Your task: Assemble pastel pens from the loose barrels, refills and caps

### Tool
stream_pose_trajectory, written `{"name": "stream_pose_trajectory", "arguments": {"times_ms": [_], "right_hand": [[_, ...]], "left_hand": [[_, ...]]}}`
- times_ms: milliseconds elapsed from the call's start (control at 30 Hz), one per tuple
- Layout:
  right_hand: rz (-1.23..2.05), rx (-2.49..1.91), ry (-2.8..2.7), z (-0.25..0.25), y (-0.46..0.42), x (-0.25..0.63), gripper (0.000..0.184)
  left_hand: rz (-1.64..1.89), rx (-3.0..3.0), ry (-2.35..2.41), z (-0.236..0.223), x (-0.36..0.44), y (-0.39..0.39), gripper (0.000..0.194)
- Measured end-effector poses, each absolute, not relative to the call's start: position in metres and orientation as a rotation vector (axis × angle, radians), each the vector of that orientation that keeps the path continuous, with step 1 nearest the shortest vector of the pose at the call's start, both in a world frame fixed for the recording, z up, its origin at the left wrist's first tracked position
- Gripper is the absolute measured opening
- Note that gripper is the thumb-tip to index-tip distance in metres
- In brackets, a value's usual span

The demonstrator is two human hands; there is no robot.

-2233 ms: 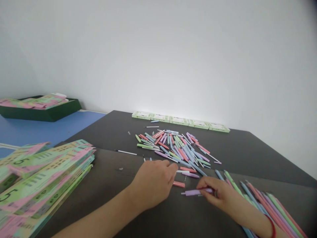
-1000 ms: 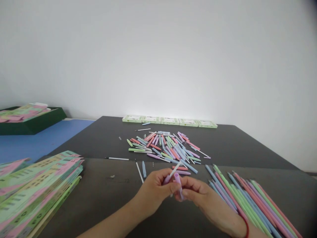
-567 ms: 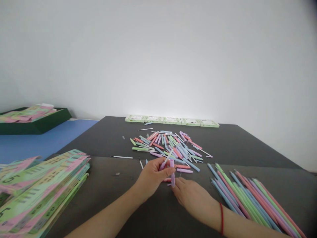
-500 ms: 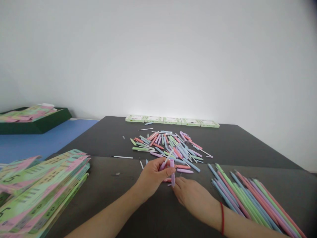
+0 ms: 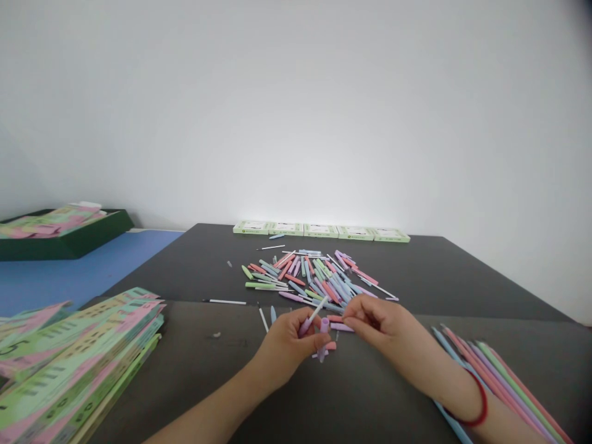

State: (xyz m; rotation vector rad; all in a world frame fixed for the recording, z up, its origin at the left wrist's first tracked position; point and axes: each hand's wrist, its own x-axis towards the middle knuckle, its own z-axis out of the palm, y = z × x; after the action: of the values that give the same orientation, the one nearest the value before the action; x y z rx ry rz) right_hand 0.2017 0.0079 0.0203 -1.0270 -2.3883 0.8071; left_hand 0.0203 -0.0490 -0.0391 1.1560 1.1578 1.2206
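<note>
My left hand (image 5: 289,345) is closed on purple pen parts (image 5: 319,330), with a white refill sticking up from between its fingers. My right hand (image 5: 382,320) is raised beside it, thumb and fingers pinched on something too small to make out. Both hands hover just above the dark table (image 5: 430,277), in front of a loose pile of pastel pen parts (image 5: 314,277). A row of long pastel pens (image 5: 499,376) lies under and beside my right forearm, which wears a red band.
A stack of green and pink cards (image 5: 78,351) lies at the left. Several flat green boxes (image 5: 321,230) line the table's far edge. A dark green tray of cards (image 5: 60,231) rests on a blue surface at the far left. A single refill (image 5: 224,301) lies loose.
My right hand has lifted off the table and come up to the left hand's level, now pinched. The left hand keeps its purple parts. The view has tilted slightly.
</note>
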Motion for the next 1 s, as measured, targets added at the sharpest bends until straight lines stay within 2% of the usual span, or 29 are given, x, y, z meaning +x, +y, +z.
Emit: {"name": "stream_pose_trajectory", "arguments": {"times_ms": [167, 533, 633, 800, 900, 1000], "right_hand": [[0.81, -0.875, -2.427, 0.027, 0.003, 0.189, 0.014], [0.794, -0.917, -2.483, 0.019, -0.002, 0.183, 0.008], [0.697, -1.016, -2.497, 0.016, 0.003, 0.188, 0.003], [0.496, -0.997, -2.817, -0.017, 0.005, 0.181, 0.01], [0.402, -0.985, -2.918, -0.037, -0.001, 0.169, 0.023], [0.34, -1.049, -2.944, -0.042, -0.005, 0.161, 0.024]], "left_hand": [[1.161, 1.277, 1.275, -0.04, 0.02, -0.05, 0.026], [1.099, 1.408, 1.387, -0.041, 0.02, -0.052, 0.02], [1.115, 1.414, 1.48, -0.038, 0.017, -0.05, 0.019], [1.138, 1.418, 1.51, -0.04, 0.008, -0.047, 0.019], [1.151, 1.399, 1.469, -0.041, 0.007, -0.048, 0.022], [1.141, 1.348, 1.418, -0.039, 0.009, -0.049, 0.023]]}}
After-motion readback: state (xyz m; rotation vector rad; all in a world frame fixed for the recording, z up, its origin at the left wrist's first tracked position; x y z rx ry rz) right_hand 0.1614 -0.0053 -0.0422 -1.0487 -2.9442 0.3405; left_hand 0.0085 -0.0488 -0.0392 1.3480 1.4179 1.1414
